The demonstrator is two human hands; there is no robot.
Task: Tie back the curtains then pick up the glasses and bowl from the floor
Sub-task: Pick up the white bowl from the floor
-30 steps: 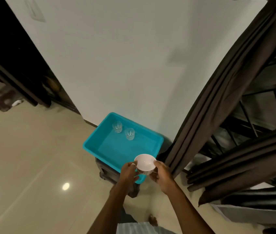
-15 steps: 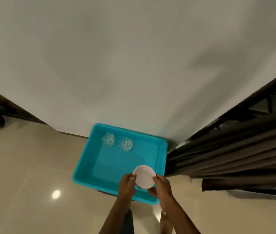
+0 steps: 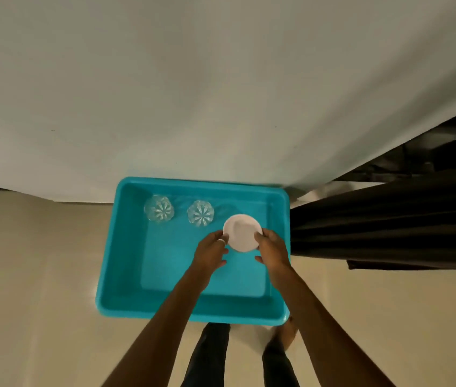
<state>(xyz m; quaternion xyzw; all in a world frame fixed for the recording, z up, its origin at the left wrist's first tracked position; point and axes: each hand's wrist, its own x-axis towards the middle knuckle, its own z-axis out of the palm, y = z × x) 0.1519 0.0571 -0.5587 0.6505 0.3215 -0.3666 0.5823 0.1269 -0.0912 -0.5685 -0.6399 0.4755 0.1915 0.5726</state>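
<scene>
Setting the bowl [image 3: 242, 232] into the tray [image 3: 165, 275] is, by our reading, the step in hand. We note both hands on it: the left hand [image 3: 211, 251] grips the rim at the bowl's 8 o'clock and the right hand [image 3: 273, 251] grips it at 4 o'clock, fingers curled round the sides. The bowl is upright, mouth up, over the tray's 1 o'clock sector; we cannot tell whether its base touches the tray floor. The first glass [image 3: 158, 211] stands at the tray's 11 o'clock. The second glass [image 3: 200, 213] stands at 12 o'clock, just beside the bowl but apart from it. The curtain [image 3: 375, 219] hangs gathered at the tray's 3 o'clock; no tie is visible to us. Judgement: glasses are in and the bowl is the last item, so the task is near its end. To do it well, we would bring the bowl down level and hold it clear of the second glass. We would let the base seat flat, then loosen both hands together and draw them back toward 6 o'clock. Risks: the rim could knock the glass, or the bowl could tip if one hand lets go first.
</scene>
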